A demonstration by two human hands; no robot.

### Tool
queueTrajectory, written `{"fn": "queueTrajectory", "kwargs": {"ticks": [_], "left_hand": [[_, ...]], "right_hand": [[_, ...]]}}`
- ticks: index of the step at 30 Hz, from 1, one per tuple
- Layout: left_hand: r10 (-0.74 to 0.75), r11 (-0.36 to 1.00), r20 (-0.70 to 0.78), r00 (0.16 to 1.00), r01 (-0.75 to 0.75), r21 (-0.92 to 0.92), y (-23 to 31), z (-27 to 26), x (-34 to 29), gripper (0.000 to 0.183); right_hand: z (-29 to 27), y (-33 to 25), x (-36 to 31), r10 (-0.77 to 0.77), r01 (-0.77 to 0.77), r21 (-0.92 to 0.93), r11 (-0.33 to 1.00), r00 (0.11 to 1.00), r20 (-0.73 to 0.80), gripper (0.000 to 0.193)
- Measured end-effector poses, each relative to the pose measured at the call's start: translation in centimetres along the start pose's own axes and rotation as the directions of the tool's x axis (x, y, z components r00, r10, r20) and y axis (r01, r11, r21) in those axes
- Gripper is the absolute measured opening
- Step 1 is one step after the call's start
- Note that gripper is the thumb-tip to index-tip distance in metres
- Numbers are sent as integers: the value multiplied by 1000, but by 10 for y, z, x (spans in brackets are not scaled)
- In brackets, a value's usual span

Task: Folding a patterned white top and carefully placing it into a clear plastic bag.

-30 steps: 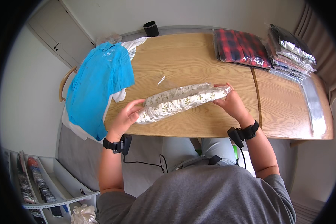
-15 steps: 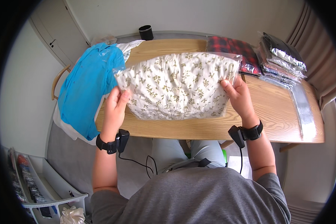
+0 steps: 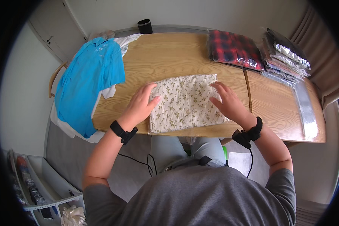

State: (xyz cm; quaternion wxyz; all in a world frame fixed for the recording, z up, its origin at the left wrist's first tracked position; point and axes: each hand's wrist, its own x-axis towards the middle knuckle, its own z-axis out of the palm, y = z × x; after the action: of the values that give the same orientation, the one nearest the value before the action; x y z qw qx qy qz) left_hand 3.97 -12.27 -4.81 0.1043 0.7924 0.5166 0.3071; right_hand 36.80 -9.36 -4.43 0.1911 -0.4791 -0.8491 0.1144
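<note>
A folded white garment with a small green leaf print [image 3: 186,103] lies flat on the wooden table, close to its near edge. Clear plastic shows along its edges, and a thin clear flap seems to hang over the table's near edge. My left hand [image 3: 143,101] is at the garment's left edge, fingers apart and holding nothing. At the upper right edge, my right hand [image 3: 229,101] is also open, its thumb and fingertips lightly over the cloth. I cannot tell whether the fingertips press on it.
A blue shirt [image 3: 88,81] is draped over the table's left end with white cloth beneath. At the back right are a bagged red-and-black plaid garment [image 3: 235,49], a stack of bagged clothes [image 3: 288,56] and clear plastic bags [image 3: 305,113]. Divided bins [image 3: 45,184] stand at lower left.
The bagged garment was held up in both hands with its buttons showing. Now it lies on the table, no buttons visible, and both hands have let go of their grip.
</note>
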Motion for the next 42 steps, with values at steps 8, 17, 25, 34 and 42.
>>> {"fn": "queueTrajectory", "kwargs": {"ticks": [8, 17, 25, 34, 42], "left_hand": [[344, 763, 476, 809, -536, 361, -4, 41, 26, 73], [304, 821, 515, 802, -494, 286, -27, 61, 42, 73], [268, 849, 564, 781, -468, 246, -40, 77, 59, 72], [245, 868, 578, 778, -442, 227, -41, 84, 67, 74], [261, 857, 561, 786, -456, 240, -40, 82, 67, 74]], "right_hand": [[38, 4, 31, -364, 482, -253, 839, 843, 396, 70], [54, 24, 49, -319, 397, -101, 912, 844, 432, 68], [70, 41, 60, -299, 369, -103, 924, 861, 412, 66], [74, 46, 66, -271, 344, -95, 934, 857, 438, 66], [71, 44, 65, -270, 339, -88, 937, 859, 435, 66]]}}
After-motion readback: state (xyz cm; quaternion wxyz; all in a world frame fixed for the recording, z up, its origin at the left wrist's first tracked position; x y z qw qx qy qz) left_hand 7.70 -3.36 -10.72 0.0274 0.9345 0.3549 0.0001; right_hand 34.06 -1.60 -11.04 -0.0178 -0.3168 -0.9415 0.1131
